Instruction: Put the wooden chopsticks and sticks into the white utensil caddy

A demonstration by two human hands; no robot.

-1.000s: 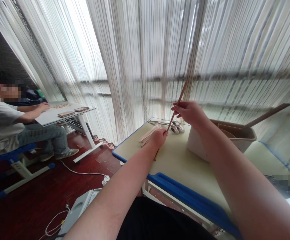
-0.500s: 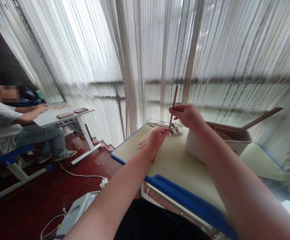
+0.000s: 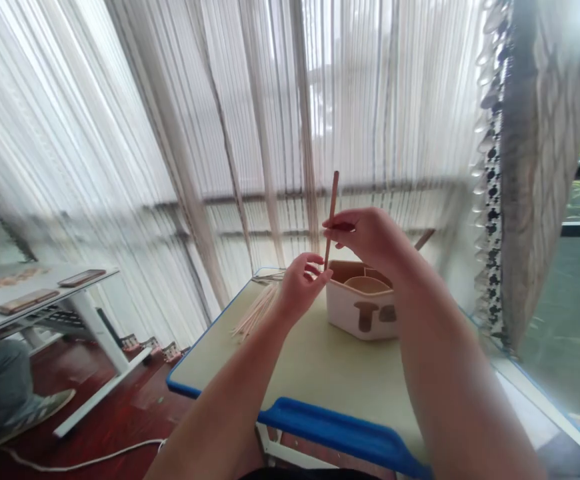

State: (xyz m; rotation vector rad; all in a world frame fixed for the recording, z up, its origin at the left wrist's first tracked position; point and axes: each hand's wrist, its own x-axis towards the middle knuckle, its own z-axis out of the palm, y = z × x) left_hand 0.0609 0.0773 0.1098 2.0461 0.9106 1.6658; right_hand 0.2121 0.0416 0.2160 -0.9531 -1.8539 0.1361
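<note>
In the head view, at the middle of the frame, our right hand (image 3: 370, 237) pinches one chopstick (image 3: 331, 200) upright, just above the near left corner of the white caddy (image 3: 365, 310). Our left hand (image 3: 303, 283) hangs loosely curled by the stick's lower tip and grips nothing we can see. As far as we can judge little is sorted: the pile of chopsticks (image 3: 255, 313) lies loose on the table (image 3: 320, 367) left of centre, and we make out no sticks in the caddy's compartments.

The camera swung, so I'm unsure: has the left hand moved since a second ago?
Yes. The left hand has lifted off the table, away from the stick pile, toward the chopstick in the right hand.
</note>
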